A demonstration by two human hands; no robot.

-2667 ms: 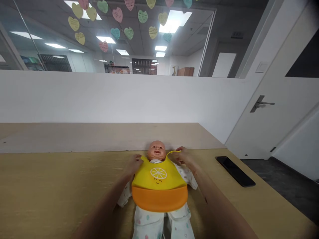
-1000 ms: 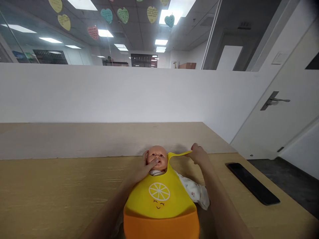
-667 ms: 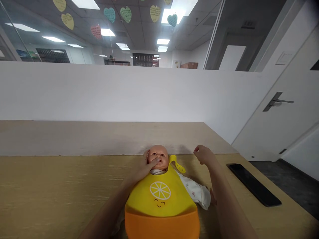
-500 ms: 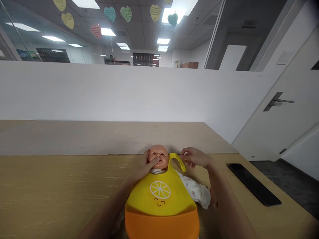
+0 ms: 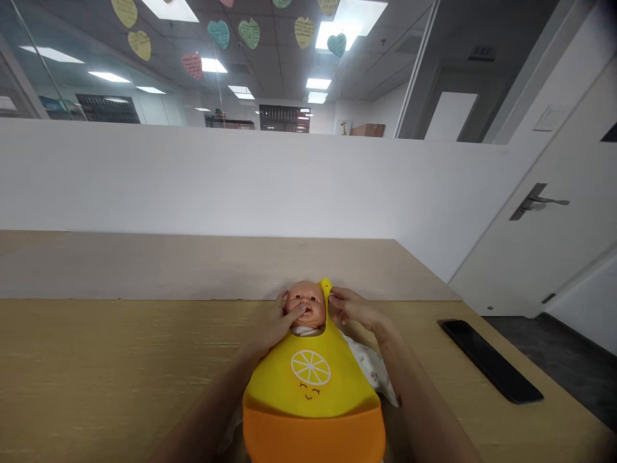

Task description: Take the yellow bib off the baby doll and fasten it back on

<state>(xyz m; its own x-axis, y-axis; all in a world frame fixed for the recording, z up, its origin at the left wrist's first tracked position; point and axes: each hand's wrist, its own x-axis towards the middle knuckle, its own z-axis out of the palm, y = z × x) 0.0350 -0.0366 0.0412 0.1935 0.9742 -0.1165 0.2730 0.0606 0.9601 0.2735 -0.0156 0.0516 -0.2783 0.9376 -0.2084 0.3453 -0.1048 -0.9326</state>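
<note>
A baby doll (image 5: 314, 290) lies face up on the table, its head toward the far side. Over its chest is a yellow silicone bib (image 5: 337, 379) with a lemon slice and smiling face, and an orange catch pocket along the bottom. My left hand (image 5: 274, 325) is wrapped round the left side of the doll's head, thumb across its mouth. Beside the head on the right, my right hand (image 5: 354, 308) has bent fingers against the bib's strap (image 5: 326, 286), whose end points up. A white printed sleeve (image 5: 373, 366) shows partly behind my right forearm.
A black phone (image 5: 491, 360) lies on the wooden table (image 5: 120, 360) to the right. Beyond the table's raised back strip stands a white wall (image 5: 216, 180) with glass above it. A door with a lever handle (image 5: 540, 200) is at the right.
My right hand has moved left toward the doll's head. The bib's strap, curled outward before, now stands up along the head. My left hand stays on the head.
</note>
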